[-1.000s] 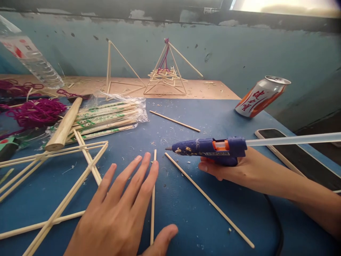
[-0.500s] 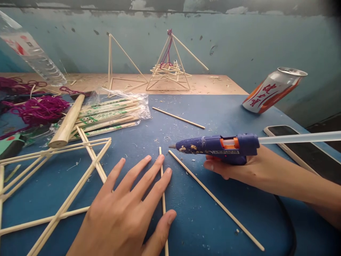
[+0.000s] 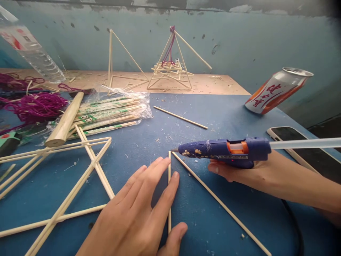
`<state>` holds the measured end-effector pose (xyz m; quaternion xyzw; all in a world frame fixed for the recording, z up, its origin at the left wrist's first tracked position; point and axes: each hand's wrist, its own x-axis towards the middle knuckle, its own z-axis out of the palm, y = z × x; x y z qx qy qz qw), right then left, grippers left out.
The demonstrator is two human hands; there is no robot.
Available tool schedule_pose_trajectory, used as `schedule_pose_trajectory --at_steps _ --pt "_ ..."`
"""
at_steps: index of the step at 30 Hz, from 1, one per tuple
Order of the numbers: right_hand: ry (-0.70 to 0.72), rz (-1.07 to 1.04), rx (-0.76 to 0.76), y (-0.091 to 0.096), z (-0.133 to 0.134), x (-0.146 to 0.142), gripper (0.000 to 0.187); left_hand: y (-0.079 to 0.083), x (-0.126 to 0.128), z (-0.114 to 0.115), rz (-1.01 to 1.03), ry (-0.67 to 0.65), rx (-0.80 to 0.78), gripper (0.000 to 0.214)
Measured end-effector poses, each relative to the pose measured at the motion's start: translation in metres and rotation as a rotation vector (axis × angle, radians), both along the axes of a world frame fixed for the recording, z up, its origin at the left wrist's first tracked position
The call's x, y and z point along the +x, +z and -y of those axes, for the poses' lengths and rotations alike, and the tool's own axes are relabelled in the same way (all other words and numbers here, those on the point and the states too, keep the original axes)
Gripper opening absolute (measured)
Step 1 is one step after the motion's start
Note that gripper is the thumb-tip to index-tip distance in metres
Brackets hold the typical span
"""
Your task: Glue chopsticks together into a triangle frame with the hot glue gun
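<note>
From far off, I see my left hand (image 3: 135,213) palm down with its fingers a bit spread, touching a thin wooden stick (image 3: 169,181) on the blue table (image 3: 207,231) but not gripping it. My right hand (image 3: 247,176) is curled around a blue glue gun (image 3: 202,148). The gun's tip is right by the tops of that stick and a slanted stick (image 3: 221,202); I can't tell if it touches. The two sticks nearly meet there and spread apart lower down. A frame of joined sticks (image 3: 73,190) lies to the left.
</note>
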<state>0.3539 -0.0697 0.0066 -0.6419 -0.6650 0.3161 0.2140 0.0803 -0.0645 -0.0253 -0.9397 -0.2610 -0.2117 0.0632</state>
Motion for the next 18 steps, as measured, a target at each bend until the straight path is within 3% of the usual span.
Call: schedule_pose_trajectory --at_steps 12,18 --pt "-0.014 0.067 0.009 -0.012 0.005 0.008 0.035 -0.025 0.006 0.011 0.189 0.135 0.014 0.046" --pt "-0.013 0.099 0.005 -0.017 0.006 0.012 0.034 -0.029 0.004 0.008 0.192 0.105 0.058 0.047"
